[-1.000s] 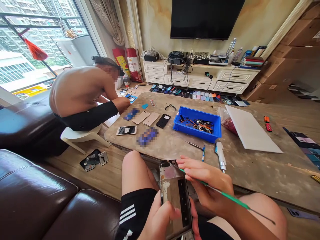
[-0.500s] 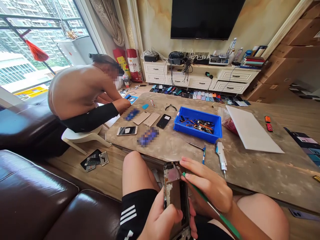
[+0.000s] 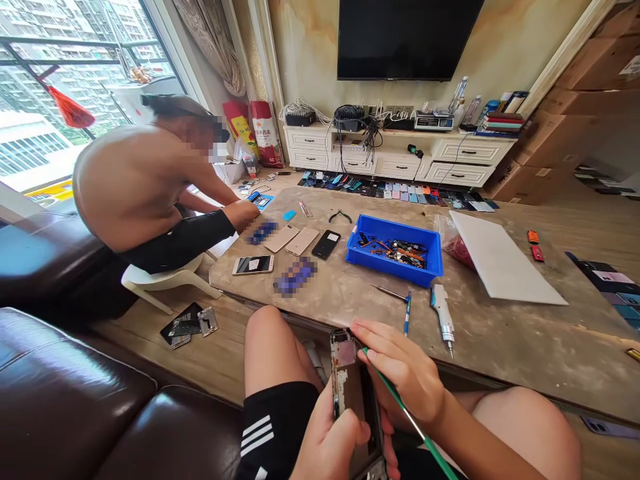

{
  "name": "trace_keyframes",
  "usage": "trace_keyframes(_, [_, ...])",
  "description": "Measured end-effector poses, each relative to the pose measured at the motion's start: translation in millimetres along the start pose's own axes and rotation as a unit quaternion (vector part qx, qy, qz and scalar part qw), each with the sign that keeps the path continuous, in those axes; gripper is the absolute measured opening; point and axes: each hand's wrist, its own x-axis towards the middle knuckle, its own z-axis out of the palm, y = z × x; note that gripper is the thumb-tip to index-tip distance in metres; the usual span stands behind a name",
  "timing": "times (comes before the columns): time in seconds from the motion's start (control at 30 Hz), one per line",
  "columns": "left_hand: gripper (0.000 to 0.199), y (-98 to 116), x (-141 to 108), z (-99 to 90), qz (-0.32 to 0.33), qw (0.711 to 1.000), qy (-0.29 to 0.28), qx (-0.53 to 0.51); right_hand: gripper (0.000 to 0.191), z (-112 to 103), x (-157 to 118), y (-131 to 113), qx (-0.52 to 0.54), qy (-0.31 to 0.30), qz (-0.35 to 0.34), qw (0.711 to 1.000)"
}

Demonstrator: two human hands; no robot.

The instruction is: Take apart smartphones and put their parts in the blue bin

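My left hand [image 3: 333, 433] is closed around an opened phone [image 3: 354, 393], its thumb lying across the bare inner frame. The phone is held upright over my lap, its top end pointing toward the table. In my right hand [image 3: 405, 367] is a thin tool with a green handle [image 3: 393, 388] and a metal shaft, pinched between thumb and fingers. The right fingertips rest at the phone's upper right edge; the tool's tip is hard to make out there. On the table just beyond lie a pointed metal tool [image 3: 389, 292], a blue pen-like tool [image 3: 407, 315] and a white electric screwdriver [image 3: 443, 320].
A blue bin [image 3: 395, 257] of phone parts stands on the table [image 3: 340, 310]. Several phones lie left of it, with pliers [image 3: 341, 215] behind. A white sheet [image 3: 505, 260] leans at right. At left, a person [image 3: 145, 173] bends forward on a white stool [image 3: 165, 283].
My right hand has shifted slightly left along the phone's top edge, with the green tool turned steeper. At left, the other person has leaned back leftward a little.
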Motion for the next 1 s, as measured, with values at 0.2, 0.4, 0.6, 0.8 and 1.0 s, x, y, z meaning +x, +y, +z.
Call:
trace_keyframes(0.2, [0.028, -4, 5, -1.3, -0.012, 0.999, 0.036, 0.011, 0.049, 8, -10, 6, 0.027, 0.007, 0.018, 0.999])
trace_keyframes(0.4, [0.03, -2, 6, -5.0, -0.021, 0.998, 0.046, 0.047, 0.043, 4, 1, 3, 0.017, 0.018, 0.052, 0.998])
trace_keyframes(0.6, [0.028, 2, 2, -3.2, -0.011, 0.998, 0.035, 0.059, 0.034, -1, 9, 2, 0.019, 0.006, 0.082, 0.996])
trace_keyframes(0.8, [0.034, 8, 1, 0.1, -0.05, 0.998, 0.04, 0.019, 0.026, -1, 5, -1, 0.069, 0.014, 0.195, 0.978])
trace_keyframes(1.0, [0.03, 15, 1, -6.0, -0.066, 0.998, -0.009, 0.012, 0.009, -10, 13, -1, 0.185, 0.064, 0.372, 0.908])
